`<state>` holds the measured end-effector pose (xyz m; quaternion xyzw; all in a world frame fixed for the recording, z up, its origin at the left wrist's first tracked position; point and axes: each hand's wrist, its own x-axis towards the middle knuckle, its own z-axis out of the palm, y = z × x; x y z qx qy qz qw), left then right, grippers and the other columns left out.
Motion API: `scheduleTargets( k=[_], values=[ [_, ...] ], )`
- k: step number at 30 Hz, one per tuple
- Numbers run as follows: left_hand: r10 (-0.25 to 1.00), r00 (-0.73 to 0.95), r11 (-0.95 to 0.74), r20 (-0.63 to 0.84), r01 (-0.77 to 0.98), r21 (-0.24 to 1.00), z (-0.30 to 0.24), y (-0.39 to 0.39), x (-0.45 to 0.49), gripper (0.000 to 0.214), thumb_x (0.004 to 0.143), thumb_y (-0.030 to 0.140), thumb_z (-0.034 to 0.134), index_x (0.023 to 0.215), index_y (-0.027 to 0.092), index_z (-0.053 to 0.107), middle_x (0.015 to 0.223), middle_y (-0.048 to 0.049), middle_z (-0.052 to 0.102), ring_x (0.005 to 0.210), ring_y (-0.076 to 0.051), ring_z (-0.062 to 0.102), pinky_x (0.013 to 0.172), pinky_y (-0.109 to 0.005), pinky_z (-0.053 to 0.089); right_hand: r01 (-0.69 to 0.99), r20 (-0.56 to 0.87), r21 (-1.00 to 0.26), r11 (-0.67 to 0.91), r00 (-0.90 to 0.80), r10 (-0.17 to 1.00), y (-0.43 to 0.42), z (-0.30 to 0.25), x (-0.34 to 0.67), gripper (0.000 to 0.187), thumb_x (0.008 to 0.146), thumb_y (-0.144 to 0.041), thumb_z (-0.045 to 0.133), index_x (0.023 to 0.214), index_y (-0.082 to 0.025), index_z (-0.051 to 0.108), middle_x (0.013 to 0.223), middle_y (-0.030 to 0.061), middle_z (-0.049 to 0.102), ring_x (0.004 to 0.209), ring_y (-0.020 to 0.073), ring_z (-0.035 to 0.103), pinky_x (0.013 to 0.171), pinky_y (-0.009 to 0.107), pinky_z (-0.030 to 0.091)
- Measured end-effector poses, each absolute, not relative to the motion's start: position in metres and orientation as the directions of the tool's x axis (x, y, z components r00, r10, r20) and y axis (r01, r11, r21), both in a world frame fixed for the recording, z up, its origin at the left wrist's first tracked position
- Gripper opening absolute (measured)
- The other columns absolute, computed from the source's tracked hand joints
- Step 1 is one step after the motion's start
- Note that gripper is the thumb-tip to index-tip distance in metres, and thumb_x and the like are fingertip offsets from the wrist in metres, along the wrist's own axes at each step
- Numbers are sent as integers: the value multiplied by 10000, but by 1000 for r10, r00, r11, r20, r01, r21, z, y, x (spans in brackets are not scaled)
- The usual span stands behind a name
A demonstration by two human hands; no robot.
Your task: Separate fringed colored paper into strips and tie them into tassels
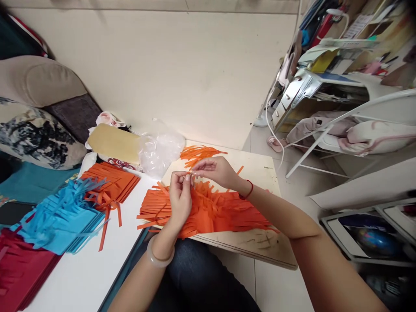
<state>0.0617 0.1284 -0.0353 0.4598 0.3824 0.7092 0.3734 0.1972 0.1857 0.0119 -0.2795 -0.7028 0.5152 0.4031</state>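
Note:
Over a wooden board, my left hand (180, 197) is closed, thumb against fingers, in a pinch on a thin orange paper strip (190, 173). Fingertips of my right hand (216, 170) meet the left ones at the same strip, also pinching; most of the strip is hidden by the fingers. Just below both hands spreads fringed orange tissue paper (211, 212), cut into many strips at its two ends and bunched in the middle. Beyond the right hand lies a smaller bunch of orange strips (198, 152) on the board.
The wooden board (260, 247) rests near my knees. On the white table (107, 264) at left are stacks of fringed orange (121, 182), blue (61, 227) and dark red paper (26, 268). Clear plastic bags (160, 149) lie behind. A white folding chair (328, 130) stands at right.

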Motion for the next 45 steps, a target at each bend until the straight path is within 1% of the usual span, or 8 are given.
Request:
scheduleTargets(
  k=[6,10,14,20,26,31,39,45],
  values=[
    [846,-170,-463,505,235,855,-31,111,69,122,934,315,473,933,199,512,738,17,521,652,-109,513,617,-227,411,-43,385,-916,399,-375,843,158,11,209,168,719,-334,757,774,-175,747,800,45,710,764,144,659,741,281,547],
    [791,-27,-526,611,479,703,-21,106,69,83,940,242,430,925,199,500,758,4,564,651,-115,551,617,-232,432,-60,412,-905,421,-371,832,152,9,220,109,737,-287,746,795,-194,750,809,29,713,767,136,659,739,273,545],
    [768,124,-565,628,591,575,-14,104,69,77,933,196,413,959,201,485,784,-7,599,648,-125,575,596,-235,440,-38,321,-943,332,-371,871,148,9,231,153,693,-288,780,787,-178,731,795,19,713,744,133,659,747,276,547],
    [785,206,-557,584,647,520,-15,102,72,97,943,208,376,963,200,471,797,-30,609,686,-159,599,625,-273,466,-10,265,-959,283,-378,887,141,17,240,185,677,-329,782,744,-170,714,764,26,709,712,139,656,725,288,555],
    [776,354,-628,522,511,587,-15,101,75,266,944,181,359,1209,176,330,1044,-113,596,897,-174,631,746,-311,509,18,209,-968,252,-500,840,144,16,245,171,679,-290,776,757,-156,702,779,30,692,748,140,643,738,287,533],
    [796,315,-595,517,569,568,-21,105,77,211,940,235,413,1140,179,377,989,-96,604,840,-179,633,693,-298,502,50,172,-970,236,-545,821,148,11,246,175,712,-310,744,751,-145,701,806,38,674,767,143,630,729,283,519],
    [706,206,-594,678,694,407,-18,118,74,124,926,227,425,832,199,501,751,-20,577,694,-154,556,654,-264,433,225,469,-781,582,-404,785,152,21,238,114,835,-253,611,757,-177,646,789,26,657,749,131,587,707,268,473],
    [691,86,-582,717,656,482,-9,131,65,117,896,252,499,804,187,529,687,18,559,601,-111,520,604,-219,407,262,499,-753,604,-373,783,168,26,227,99,824,-234,612,749,-175,638,772,15,673,720,124,600,702,258,480]
  ],
)
